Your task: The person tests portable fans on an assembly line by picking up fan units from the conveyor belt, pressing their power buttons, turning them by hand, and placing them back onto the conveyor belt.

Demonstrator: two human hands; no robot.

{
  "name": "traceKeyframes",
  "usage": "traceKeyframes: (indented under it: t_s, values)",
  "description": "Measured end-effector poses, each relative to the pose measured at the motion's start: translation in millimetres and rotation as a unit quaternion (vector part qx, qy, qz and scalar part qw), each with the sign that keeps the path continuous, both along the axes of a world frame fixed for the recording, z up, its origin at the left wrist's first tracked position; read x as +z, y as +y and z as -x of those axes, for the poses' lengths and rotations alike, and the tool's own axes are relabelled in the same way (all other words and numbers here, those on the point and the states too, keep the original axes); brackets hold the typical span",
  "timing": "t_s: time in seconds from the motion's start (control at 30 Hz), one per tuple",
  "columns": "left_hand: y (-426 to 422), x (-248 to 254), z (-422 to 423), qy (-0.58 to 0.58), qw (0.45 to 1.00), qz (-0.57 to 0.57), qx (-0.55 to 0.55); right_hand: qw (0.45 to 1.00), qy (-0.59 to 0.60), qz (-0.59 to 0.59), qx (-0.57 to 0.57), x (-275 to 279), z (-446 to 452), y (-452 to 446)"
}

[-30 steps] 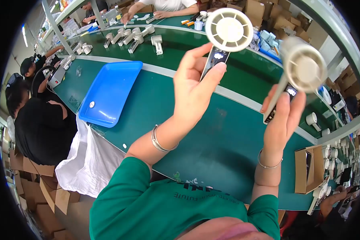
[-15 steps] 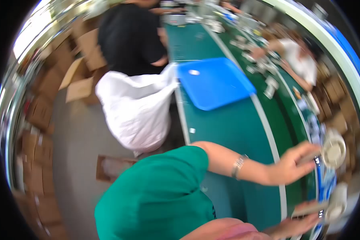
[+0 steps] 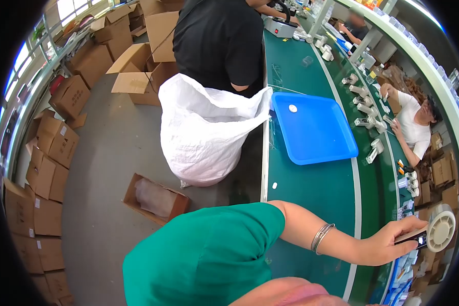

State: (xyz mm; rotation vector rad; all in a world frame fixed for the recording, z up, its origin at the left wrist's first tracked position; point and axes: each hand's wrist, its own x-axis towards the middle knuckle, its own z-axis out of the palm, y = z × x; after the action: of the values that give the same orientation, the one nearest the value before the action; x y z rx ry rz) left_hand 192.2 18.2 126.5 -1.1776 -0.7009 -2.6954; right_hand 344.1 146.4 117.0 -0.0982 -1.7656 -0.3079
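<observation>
My left hand (image 3: 390, 242) is closed around the grip of a pale beige handheld device (image 3: 440, 231). Its head is round with a spoked face, and a black panel with a lit spot shows on the handle; it looks like a small handheld fan. The hand, with silver bangles at the wrist, is over the far side of the green conveyor belt (image 3: 368, 278). Several similar white devices (image 3: 364, 108) lie along the belt further up. My right hand is outside the frame.
A blue tray (image 3: 316, 135) with a small white round piece (image 3: 292, 108) lies on the green worktop (image 3: 311, 186). Beside it hangs a white sack (image 3: 204, 148). A co-worker in black (image 3: 217, 46) and another in white (image 3: 412, 125) are nearby. Cardboard boxes (image 3: 46, 168) line the floor.
The view has shifted and sharpened. My right hand and the second device near it have left the frame. My left hand still holds its device, now turned with the panel showing.
</observation>
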Motion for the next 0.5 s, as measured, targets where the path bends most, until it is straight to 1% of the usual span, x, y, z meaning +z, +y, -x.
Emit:
traceKeyframes:
  t_s: [0.03, 0.07, 0.1, 0.13, 0.17, 0.2, 0.23, 0.27, 0.3, 0.33, 0.37, 0.4, 0.47, 0.5]
  values:
    - [0.2, 0.7, 2.1, 0.002, 1.000, -0.001, 0.006, 0.997, -0.004, 0.067, 0.032, -1.4, 3.4, 1.5]
    - [2.8, -1.1, 4.8, -0.019, 1.000, 0.024, -0.007, 0.989, -0.009, 0.136, 0.057, -4.9, 5.7, 5.2]
    - [6.1, -2.9, 8.6, -0.028, 0.999, 0.024, 0.023, 0.976, -0.012, 0.206, 0.070, -9.9, 3.5, 10.5]
    - [10.0, -4.2, 13.9, -0.037, 0.998, 0.025, 0.041, 0.979, -0.004, 0.181, 0.094, -17.4, 20.3, 18.7]
    - [16.7, -7.0, 20.5, -0.039, 0.997, 0.026, 0.068, 0.904, 0.009, 0.403, 0.144, -23.1, 22.7, 26.9]
    - [25.7, -12.5, 30.5, -0.040, 0.995, 0.028, 0.085, 0.779, 0.065, 0.599, 0.174, -20.1, 30.0, 18.5]
    - [26.1, -17.7, 43.4, 0.000, 0.978, 0.098, 0.183, 0.726, 0.013, 0.647, 0.234, -29.2, 31.7, 37.4]
    - [40.4, -25.5, 51.3, -0.064, 0.992, 0.084, 0.072, 0.682, -0.045, 0.673, 0.282, -32.8, 36.1, 45.8]
    - [47.5, -33.2, 61.2, -0.073, 0.982, 0.156, 0.083, 0.660, -0.046, 0.704, 0.256, -31.5, 43.9, 44.5]
    - [64.1, -47.5, 69.5, -0.105, 0.978, 0.175, 0.052, 0.625, -0.078, 0.720, 0.292, -40.8, 42.9, 59.6]
    - [69.4, -51.8, 70.2, -0.139, 0.968, 0.207, 0.002, 0.612, -0.095, 0.732, 0.286, -52.5, 42.3, 75.5]
    - [70.3, -54.4, 68.3, -0.166, 0.955, 0.242, -0.040, 0.618, -0.110, 0.728, 0.276, -53.8, 38.8, 74.0]
    - [85.8, -61.6, 69.1, -0.196, 0.945, 0.256, -0.064, 0.593, -0.109, 0.752, 0.266, -58.3, 36.9, 87.2]
    - [93.8, -65.6, 71.6, -0.194, 0.942, 0.264, -0.073, 0.597, -0.117, 0.753, 0.252, -60.7, 36.3, 95.2]
